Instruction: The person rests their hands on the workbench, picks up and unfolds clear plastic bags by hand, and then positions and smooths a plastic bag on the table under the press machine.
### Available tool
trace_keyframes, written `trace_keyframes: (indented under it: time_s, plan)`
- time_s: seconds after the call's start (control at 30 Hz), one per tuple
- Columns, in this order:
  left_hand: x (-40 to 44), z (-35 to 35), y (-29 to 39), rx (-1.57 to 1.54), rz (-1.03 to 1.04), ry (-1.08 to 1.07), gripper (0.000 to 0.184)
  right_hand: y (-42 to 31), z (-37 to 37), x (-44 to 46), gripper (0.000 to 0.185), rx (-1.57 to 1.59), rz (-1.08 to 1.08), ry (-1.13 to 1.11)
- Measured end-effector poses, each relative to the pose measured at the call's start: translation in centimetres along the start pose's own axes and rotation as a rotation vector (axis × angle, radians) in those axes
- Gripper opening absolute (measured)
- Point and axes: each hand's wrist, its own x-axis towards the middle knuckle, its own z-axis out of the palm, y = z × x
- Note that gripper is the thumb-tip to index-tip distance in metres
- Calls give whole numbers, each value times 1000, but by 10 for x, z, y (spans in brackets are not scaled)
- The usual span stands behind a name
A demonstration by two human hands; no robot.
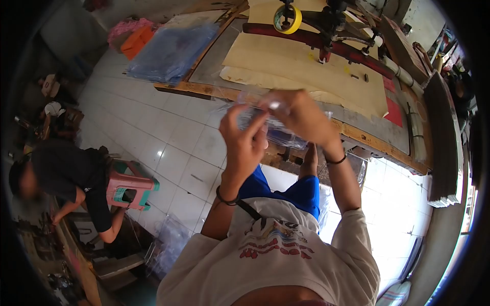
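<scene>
My left hand [242,137] is raised in front of my body, its fingers curled and pinching the edge of a clear plastic sheet [288,137]. Close beside it, at the top of the plastic, is my right hand [303,117], slightly blurred, with its fingers bent inward on the same material. A small bright glint shows at the right fingertips; I cannot make out what it is. The plastic hangs below both hands, in front of the edge of the workbench [357,135].
Blue-tinted plastic sheets [173,51] lie stacked at the bench's left end by an orange item [137,42]. Yellow tape [287,19] hangs on a dark metal machine [332,25] over tan paper [301,61]. At left, a person [71,173] bends near a pink stool [130,186].
</scene>
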Motion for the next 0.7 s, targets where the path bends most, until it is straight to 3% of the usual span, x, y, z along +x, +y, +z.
trace_keyframes:
  time_s: [0.03,0.1,0.17,0.23,0.27,0.37,0.47,0.53,0.7]
  plan:
    - [6,-3,-6,-48,-41,34,38,2,-9,0,22,27,-43,108]
    - [15,-9,-26,-141,-88,228,62,1,-31,-1,13,81,-140,331]
    - [27,-13,-32,-239,-219,336,80,-3,-50,0,16,174,-12,216]
    - [37,-9,-50,-660,-207,52,92,-21,-69,3,18,334,174,75]
    - [38,-6,-58,-867,-204,-98,99,-28,-79,7,19,242,179,-14]
    - [46,8,-66,-940,-70,-129,98,0,-81,20,24,346,-94,138]
    - [47,-4,-52,-1056,-383,-54,92,-8,-103,19,29,247,67,166]
    - [52,-9,-50,-1094,-412,-13,86,-11,-106,20,32,219,152,187]
    - [59,-20,-40,-1158,-443,-47,65,26,-103,23,39,99,15,163]
